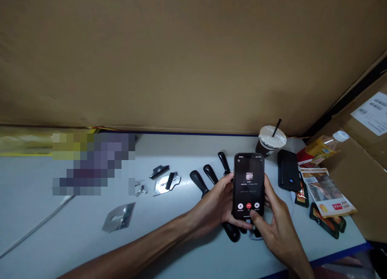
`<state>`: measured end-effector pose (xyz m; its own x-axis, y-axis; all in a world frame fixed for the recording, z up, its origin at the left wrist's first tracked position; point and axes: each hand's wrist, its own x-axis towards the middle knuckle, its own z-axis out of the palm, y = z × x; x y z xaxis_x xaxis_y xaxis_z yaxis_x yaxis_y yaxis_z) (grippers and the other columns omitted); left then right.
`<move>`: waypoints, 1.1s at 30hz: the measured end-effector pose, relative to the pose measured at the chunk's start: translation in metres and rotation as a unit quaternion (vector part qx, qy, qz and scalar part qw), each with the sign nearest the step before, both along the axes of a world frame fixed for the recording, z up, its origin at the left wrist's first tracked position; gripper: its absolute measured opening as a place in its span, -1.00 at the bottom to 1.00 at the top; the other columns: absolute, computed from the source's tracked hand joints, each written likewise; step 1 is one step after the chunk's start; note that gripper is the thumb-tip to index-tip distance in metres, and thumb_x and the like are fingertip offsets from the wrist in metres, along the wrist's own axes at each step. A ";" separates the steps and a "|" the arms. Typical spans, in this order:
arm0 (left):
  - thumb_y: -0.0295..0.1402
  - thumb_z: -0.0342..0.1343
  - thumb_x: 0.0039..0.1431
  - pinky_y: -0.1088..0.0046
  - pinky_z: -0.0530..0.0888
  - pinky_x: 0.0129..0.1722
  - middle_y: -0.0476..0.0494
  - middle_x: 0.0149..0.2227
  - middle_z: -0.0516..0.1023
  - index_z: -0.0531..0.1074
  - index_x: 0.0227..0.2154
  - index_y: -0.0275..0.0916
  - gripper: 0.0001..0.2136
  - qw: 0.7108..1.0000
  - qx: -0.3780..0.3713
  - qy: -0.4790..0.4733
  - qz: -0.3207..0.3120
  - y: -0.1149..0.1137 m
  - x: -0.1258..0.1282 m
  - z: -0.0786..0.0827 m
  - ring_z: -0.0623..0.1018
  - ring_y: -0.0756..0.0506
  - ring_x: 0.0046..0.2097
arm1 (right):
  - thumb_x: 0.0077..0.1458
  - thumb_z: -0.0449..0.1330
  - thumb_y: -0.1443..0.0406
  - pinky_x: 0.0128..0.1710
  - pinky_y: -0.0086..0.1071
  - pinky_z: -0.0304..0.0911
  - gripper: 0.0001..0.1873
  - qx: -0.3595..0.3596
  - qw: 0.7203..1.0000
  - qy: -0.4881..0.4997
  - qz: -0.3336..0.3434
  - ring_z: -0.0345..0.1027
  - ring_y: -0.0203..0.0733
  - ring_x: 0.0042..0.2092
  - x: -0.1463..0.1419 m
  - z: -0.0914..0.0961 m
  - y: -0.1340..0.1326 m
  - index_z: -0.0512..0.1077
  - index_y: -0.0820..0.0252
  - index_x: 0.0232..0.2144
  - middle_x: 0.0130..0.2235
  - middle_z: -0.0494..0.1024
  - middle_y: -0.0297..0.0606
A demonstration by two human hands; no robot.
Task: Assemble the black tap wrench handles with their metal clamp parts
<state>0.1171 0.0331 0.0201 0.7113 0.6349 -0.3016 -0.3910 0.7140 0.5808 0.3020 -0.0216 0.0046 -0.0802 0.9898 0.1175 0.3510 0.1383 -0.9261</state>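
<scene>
Two hands' fingers (224, 181) wrap the upright phone (248, 186).

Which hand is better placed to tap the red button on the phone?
Right hand: its thumb sits just below the red button on the phone, while the left hand wraps the phone's side.

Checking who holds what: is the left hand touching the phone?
Touching. The head view shows the left hand wrapped around the left edge of the phone, fingers against its side, while the right hand supports it from the other side.

A lidded cup (271, 141) with a straw, a bottle (325, 146) and metal plates (118, 217) sit on the table (60, 230).
</scene>
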 end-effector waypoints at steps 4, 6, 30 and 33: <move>0.10 -0.05 0.37 0.00 0.59 -0.05 -0.38 0.16 0.49 0.33 0.25 -0.19 -0.42 1.000 0.002 -0.022 -0.015 0.001 -0.001 -0.001 0.56 -0.35 0.09 | 0.26 0.19 0.25 0.36 0.07 0.11 -0.16 -0.005 1.000 -0.005 -0.003 0.15 0.04 0.39 0.004 0.001 -0.001 -0.05 -0.01 0.47 0.42 0.20 -0.15; 0.09 -0.06 0.38 -0.02 0.58 -0.03 -0.40 0.17 0.47 0.33 0.25 -0.20 -0.43 0.999 0.005 -0.034 -0.018 0.000 -0.002 -0.001 0.54 -0.36 0.12 | 0.27 0.18 0.25 0.37 0.09 0.09 -0.17 -0.012 1.000 0.002 0.006 0.15 0.04 0.39 0.006 0.003 -0.001 -0.05 -0.02 0.47 0.42 0.19 -0.16; 0.09 -0.08 0.37 -0.02 0.58 -0.02 -0.35 0.17 0.48 0.38 0.20 -0.17 -0.45 1.000 0.000 -0.018 -0.020 0.000 -0.003 -0.004 0.53 -0.33 0.13 | 0.23 0.19 0.21 0.12 -0.11 0.44 -0.31 -0.017 0.999 -0.030 -0.042 0.47 0.02 0.14 -0.010 0.011 -0.004 0.18 0.05 0.37 0.20 0.50 -0.10; 0.10 -0.10 0.37 -0.05 0.58 -0.02 -0.36 0.18 0.47 0.37 0.21 -0.15 -0.45 1.000 0.005 -0.024 -0.017 0.001 -0.002 -0.005 0.52 -0.35 0.13 | 0.27 0.17 0.15 0.12 -0.04 0.44 -0.29 -0.011 0.997 -0.038 -0.068 0.46 0.08 0.15 -0.004 0.009 -0.009 0.13 0.02 0.40 0.22 0.47 -0.10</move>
<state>0.1152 0.0344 0.0148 0.7452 0.6139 -0.2604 -0.3946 0.7207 0.5700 0.2979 -0.0302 0.0137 0.0472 0.9944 0.0942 0.4338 0.0645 -0.8987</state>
